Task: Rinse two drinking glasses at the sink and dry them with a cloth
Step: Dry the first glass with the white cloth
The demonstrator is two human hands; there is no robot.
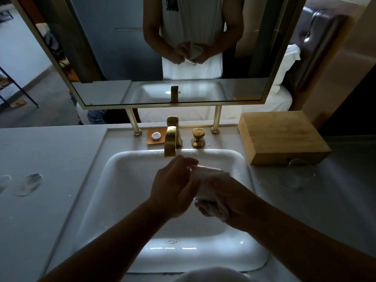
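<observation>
Drying now, over the sink [114,180]. Left hand [173,188] grip curled round a drinking glass [205,174]; right hand [225,198] grip bunched on the white cloth [211,208]. Second glass [299,176] waiting on the bench [335,200] by the wooden box [282,137]. Looks about half done.

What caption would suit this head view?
Both hands hold a glass wrapped in white cloth over the sink.

A single head-worn camera looks forward and steeply down over the sink [126,180], close above its basin. Its wide angle also takes in the mirror [203,92] behind the sink and the worktop [50,159] on both sides.
</observation>
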